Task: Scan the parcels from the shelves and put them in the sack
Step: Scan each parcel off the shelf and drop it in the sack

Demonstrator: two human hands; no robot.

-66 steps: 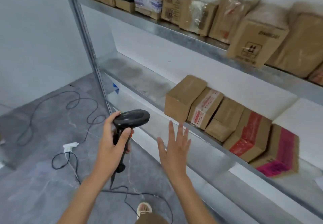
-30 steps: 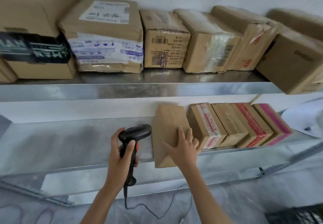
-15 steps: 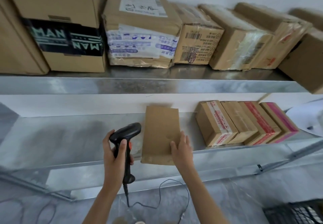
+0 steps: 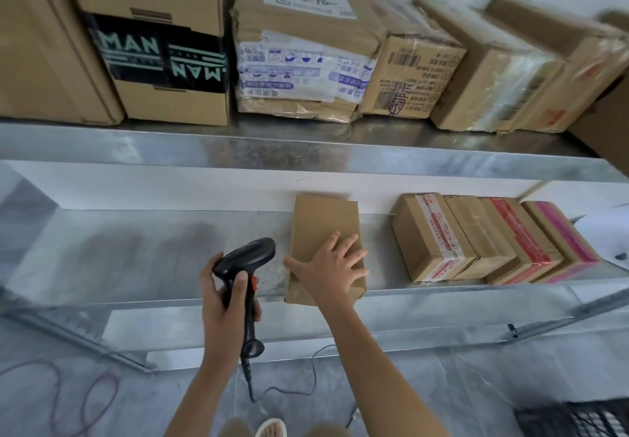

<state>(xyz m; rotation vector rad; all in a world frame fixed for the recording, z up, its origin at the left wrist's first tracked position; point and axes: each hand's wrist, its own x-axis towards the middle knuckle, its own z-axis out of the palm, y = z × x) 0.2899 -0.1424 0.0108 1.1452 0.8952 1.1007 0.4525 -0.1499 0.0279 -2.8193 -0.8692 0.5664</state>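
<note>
Right hand (image 4: 332,268), fingers splayed flat, has slid the plain parcel (image 4: 323,232) clear of its row; left hand (image 4: 226,303) is gripping scanner (image 4: 245,266), scan coming next.

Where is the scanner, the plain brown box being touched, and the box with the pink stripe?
scanner (image 4: 250,255): head view, on its black head.
plain brown box (image 4: 323,222): head view, on its bare top face.
pink-striped box (image 4: 561,232): head view, on its pink tape.

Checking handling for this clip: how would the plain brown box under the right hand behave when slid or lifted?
The plain brown box looks like stiff cardboard, so it should keep its shape. Lying flat, it seems unlikely to tip. The right hand rests spread on it.
</note>
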